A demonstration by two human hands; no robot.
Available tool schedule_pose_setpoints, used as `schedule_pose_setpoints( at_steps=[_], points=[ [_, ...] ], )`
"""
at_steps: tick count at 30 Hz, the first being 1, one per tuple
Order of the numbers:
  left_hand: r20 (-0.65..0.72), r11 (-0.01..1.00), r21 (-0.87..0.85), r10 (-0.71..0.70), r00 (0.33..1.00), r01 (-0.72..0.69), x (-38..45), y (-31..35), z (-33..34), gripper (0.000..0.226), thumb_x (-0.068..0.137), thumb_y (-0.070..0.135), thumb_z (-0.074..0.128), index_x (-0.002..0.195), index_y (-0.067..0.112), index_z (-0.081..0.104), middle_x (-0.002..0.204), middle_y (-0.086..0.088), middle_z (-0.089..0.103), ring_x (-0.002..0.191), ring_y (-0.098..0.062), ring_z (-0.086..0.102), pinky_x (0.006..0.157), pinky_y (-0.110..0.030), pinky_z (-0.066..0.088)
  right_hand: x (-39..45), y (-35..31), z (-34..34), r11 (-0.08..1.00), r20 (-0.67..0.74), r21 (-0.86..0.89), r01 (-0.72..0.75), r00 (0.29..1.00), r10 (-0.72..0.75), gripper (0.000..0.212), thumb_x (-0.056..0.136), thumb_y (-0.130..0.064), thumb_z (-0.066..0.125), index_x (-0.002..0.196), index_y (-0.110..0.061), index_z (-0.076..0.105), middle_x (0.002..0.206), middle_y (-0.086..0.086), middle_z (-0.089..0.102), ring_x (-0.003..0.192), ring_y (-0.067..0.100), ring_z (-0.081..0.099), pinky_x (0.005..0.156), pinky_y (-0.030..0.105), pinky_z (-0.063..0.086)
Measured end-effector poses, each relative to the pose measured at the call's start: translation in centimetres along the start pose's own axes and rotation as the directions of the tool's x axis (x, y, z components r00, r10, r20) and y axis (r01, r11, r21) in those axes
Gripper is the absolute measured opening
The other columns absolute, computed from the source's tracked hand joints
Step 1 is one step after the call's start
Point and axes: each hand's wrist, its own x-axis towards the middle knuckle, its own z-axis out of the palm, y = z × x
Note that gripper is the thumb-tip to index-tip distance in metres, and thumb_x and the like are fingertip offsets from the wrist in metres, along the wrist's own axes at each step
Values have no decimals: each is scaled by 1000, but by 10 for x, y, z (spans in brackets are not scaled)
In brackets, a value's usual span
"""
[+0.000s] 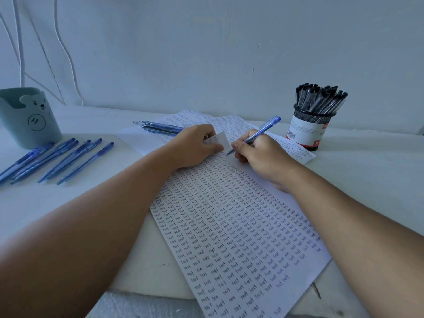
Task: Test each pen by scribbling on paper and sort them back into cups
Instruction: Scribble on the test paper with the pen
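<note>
**K:** One view only, head cam. Right hand [259, 154] has its fingers wrapped round a blue pen [257, 134] in a writing grip, tip down just beside the left thumb. Left hand [195, 146] pinches the curled top corner of the top sheet [229, 226] between thumb and fingers

**M:** Where's free space? That sheet looks full of "test"

**K:** Nearly full. Blank bit is the lifted corner flap [221, 140], right between the two sets of fingertips. More written sheets [296, 149] lie past the right knuckles

**M:** So either flatten the flap and scribble on it, or turn the page. My read: flatten first, left fingers pressing just beside the nib so the paper doesn't skid

**K:** Agreed. Short stroke, light pressure, check for ink before sorting

**M:** Cups?

**K:** Mesh cup [309, 131] packed with black pens [321, 97], beyond the right fingers. Bear cup [27, 118] well to the left of the left hand, contents hidden. Six or so blue pens [68, 157] loose beside it, a few more [160, 127] touching the far side of the left fingers

**M:** Blue goes left then, probably

**K:** Likely. Can't tell from this whether the nib is touching paper yet
</note>
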Motion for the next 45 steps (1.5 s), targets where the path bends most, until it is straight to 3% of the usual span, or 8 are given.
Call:
schedule_pose_setpoints(
  at_steps=[31,36,39,41,43,45],
  points=[
    [-1,1000,5,-6,1000,6,0,1,0,26,95,41,69,86,21,56,79,3,57,67,-13,49,58,-30,36,-3,-5,2,999,2,-48,1,1000,-1,14,105,-31,59,95,-23,64,87,-6,72,86,14,65,94,41,54],
    [3,1000,-24,-6,1000,6,-1,2,-1,24,98,40,65,89,20,56,81,2,58,70,-15,51,60,-31,38,-8,-8,-4,977,-145,211,40,989,-9,14,105,-26,57,94,-19,62,83,-3,65,80,14,57,83,35,48],
    [-22,997,-72,-2,1000,0,-2,2,-2,22,99,40,64,87,24,56,79,3,59,67,-15,52,60,-30,39,-13,-12,-8,978,-237,147,148,965,-111,17,103,-17,52,90,-15,63,95,3,63,84,12,53,78,28,41],
    [-41,997,-83,2,999,-5,-3,2,-3,20,98,41,64,87,25,57,78,3,59,67,-15,52,60,-30,38,-14,-15,-7,976,-252,81,201,952,-175,17,103,-12,47,93,-13,61,93,8,66,79,12,56,75,30,42],
    [-49,997,-72,7,999,-10,-3,2,-3,20,97,41,65,85,28,56,78,5,59,68,-15,53,60,-30,39,-15,-19,-6,971,-217,10,239,948,-231,8,107,-20,47,101,-21,52,77,2,61,66,11,55,66,32,40],
    [-53,998,-67,5,999,-9,-4,2,-3,17,97,40,66,87,30,56,79,7,61,69,-13,55,60,-29,39,-17,-23,-2,958,-153,-91,273,947,-284,15,109,-41,46,113,-27,43,80,-5,57,59,6,50,63,34,39]
  ],
)
